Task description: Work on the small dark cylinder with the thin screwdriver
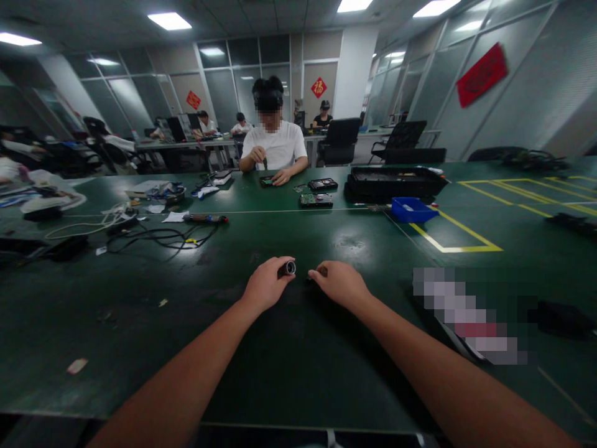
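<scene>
My left hand point(267, 283) is closed around a short dark tube point(290, 268), perhaps a small flashlight body. The tube's round end, with a silvery rim, points right towards my other hand. My right hand point(342, 281) pinches a small dark piece point(311, 275), mostly covered by the fingers, so its kind cannot be made out. A narrow gap separates the two hands, both low over the green tabletop point(289, 361).
Across the table a person point(275, 146) works on a small device. Hard drives point(316, 200), a black case point(396, 183) and a blue bin point(412, 210) stand ahead. Black cables point(158, 235) lie left. A blurred-out flat item point(466, 317) lies right.
</scene>
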`<state>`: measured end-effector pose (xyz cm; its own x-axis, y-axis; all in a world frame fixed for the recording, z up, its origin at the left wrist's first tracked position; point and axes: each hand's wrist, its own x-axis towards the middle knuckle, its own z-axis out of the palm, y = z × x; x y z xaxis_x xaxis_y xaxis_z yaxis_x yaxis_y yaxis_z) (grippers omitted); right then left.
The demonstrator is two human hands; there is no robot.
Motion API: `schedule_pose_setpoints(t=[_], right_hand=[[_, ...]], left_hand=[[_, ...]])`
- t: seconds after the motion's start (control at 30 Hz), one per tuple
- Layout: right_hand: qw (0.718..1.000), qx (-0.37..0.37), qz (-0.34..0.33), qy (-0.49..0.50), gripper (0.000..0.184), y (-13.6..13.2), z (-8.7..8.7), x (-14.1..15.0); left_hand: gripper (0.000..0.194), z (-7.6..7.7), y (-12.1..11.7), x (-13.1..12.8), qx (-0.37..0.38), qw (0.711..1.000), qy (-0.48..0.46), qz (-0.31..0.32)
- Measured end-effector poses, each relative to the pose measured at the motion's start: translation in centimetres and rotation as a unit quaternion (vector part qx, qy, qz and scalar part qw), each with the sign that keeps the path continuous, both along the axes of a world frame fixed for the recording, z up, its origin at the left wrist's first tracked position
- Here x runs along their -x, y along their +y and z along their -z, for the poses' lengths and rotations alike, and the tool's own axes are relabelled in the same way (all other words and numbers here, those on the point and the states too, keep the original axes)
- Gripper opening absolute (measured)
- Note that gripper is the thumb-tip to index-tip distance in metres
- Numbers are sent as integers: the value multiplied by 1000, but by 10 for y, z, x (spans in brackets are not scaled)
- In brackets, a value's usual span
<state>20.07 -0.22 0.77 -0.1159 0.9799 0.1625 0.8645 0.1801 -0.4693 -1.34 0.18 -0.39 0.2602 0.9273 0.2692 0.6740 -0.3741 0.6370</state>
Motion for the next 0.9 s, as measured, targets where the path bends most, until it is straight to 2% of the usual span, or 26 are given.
schedule_pose_setpoints(t=[0.13, 0.63, 0.77, 0.9], right_hand=[[1000, -13, -19, 2, 20, 0, 4, 3], [998, 31, -44, 33, 5, -2, 1, 6], [995, 4, -67, 78, 3, -10, -10, 11], [988, -61, -97, 100, 8, -19, -21, 15]], left_hand=[[40, 1, 0, 0, -1, 1000, -3, 4], [40, 1, -1, -1, 7, 1000, -4, 11], [40, 0, -3, -2, -3, 1000, -8, 14], [38, -2, -5, -3, -12, 999, -21, 26]])
